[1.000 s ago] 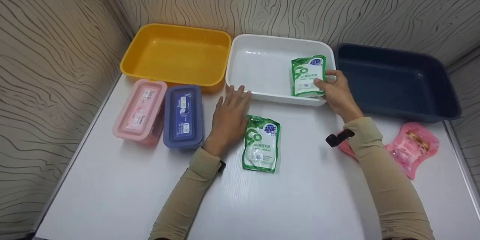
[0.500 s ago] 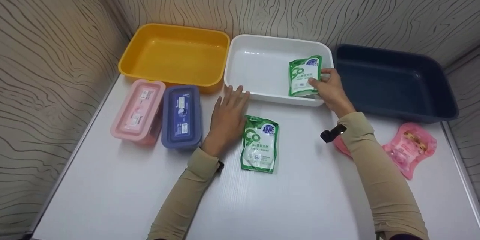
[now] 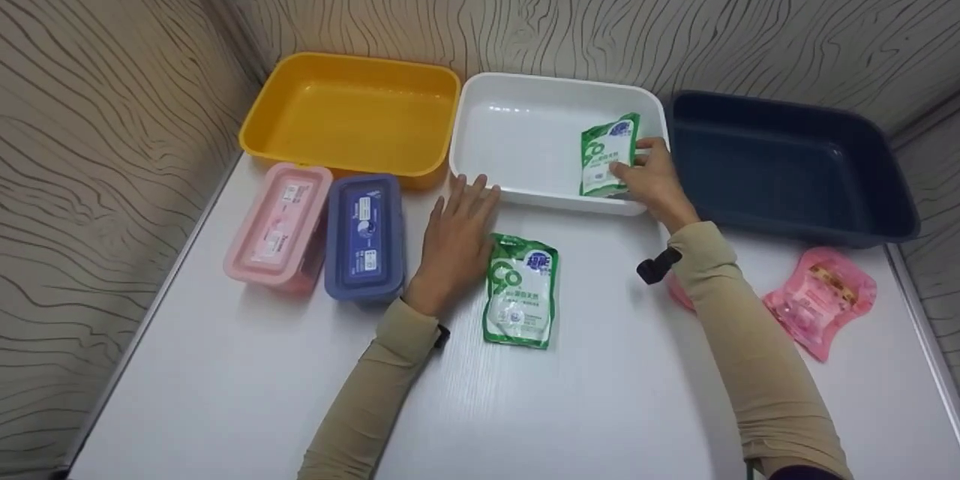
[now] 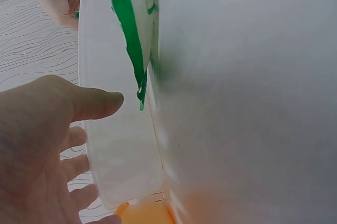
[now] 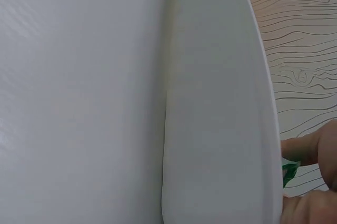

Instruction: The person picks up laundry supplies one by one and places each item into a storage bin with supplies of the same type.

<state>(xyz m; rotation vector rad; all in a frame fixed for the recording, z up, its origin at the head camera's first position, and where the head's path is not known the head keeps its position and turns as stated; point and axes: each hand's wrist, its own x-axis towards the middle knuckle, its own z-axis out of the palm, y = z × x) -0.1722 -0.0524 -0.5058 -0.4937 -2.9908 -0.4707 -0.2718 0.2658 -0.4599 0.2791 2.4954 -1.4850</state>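
In the head view, my right hand (image 3: 651,178) pinches a green-and-white detergent refill pouch (image 3: 606,157) by its right edge, thumb on the front. That pouch is tilted inside the right part of the white bin (image 3: 551,202). My left hand (image 3: 454,244) has its fingers extended, fingertips at the bin's front left corner. Beside its thumb side, a second matching pouch (image 3: 520,292) lies flat on the table. The left wrist view shows that hand (image 4: 58,145) holding nothing. In the right wrist view, the bin wall (image 5: 221,108) hides most of the gripped pouch (image 5: 289,172).
A yellow bin (image 3: 352,116) stands to the left of the white one, a dark blue bin (image 3: 787,165) to the right. Pink (image 3: 279,229) and blue (image 3: 365,236) lidded boxes sit front left. Pink pouches (image 3: 821,300) lie at the right, one partly hidden by the right sleeve.
My right hand has shifted slightly left with the pouch, which has turned more edge-on. The left hand has stayed in place.
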